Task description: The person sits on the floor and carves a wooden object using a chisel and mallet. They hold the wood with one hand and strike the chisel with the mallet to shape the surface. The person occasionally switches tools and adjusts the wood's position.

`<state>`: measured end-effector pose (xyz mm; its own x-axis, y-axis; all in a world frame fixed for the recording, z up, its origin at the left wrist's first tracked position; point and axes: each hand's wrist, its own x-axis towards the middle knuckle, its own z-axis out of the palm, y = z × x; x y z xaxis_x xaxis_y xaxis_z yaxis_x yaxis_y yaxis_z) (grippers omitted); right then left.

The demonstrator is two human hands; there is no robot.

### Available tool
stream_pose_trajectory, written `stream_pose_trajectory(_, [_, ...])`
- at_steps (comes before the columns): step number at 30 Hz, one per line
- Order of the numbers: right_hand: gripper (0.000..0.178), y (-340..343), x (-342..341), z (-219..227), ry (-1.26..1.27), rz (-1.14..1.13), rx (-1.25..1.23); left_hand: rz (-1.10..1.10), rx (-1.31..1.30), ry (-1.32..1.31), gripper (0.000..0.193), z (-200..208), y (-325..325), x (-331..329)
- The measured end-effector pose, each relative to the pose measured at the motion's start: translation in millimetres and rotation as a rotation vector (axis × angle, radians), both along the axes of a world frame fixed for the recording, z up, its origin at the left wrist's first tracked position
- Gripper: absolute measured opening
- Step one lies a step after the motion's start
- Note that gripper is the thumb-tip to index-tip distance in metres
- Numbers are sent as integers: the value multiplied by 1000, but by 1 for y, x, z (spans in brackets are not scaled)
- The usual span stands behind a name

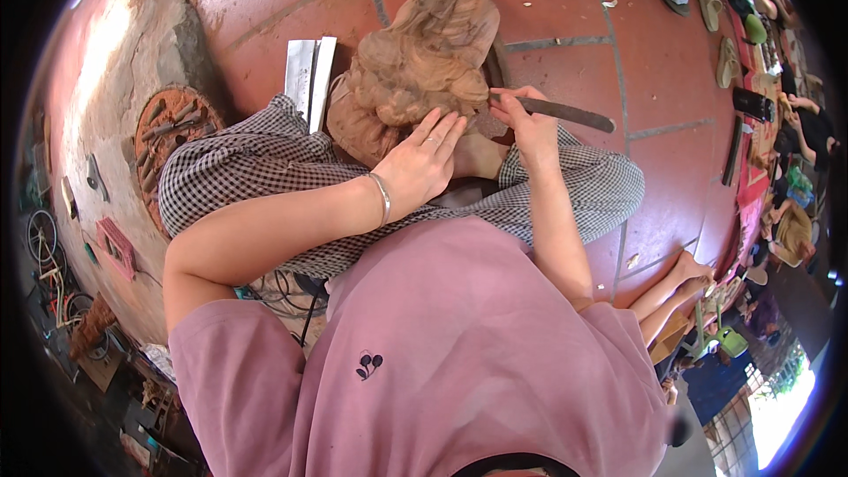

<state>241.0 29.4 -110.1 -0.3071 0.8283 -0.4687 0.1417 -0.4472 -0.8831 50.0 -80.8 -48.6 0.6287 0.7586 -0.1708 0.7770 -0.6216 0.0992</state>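
Brown carving point(428, 53): left hand point(426, 159) lies flat on near side, likely steadying it; right hand point(527, 126) grasps dark file-like bar point(574, 112).

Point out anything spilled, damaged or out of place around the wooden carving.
A few small pale chips lie scattered on the red tile floor to the right of the wooden carving, looking like stray debris. Nothing else clearly stands out.

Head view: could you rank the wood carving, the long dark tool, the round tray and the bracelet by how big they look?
Largest to smallest, by area in the picture:
1. Wood carving
2. Round tray
3. Long dark tool, in the right hand
4. Bracelet
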Motion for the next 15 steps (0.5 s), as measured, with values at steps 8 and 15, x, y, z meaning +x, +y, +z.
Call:
stream_pose_trajectory(8, [12,-11,4,-14,376,-285,-199,-15,-31,8,39,2,-1,0])
stream_pose_trajectory(15, [20,-30,-7,-7,-320,156,630,-22,-8,2,37,2,0,0])
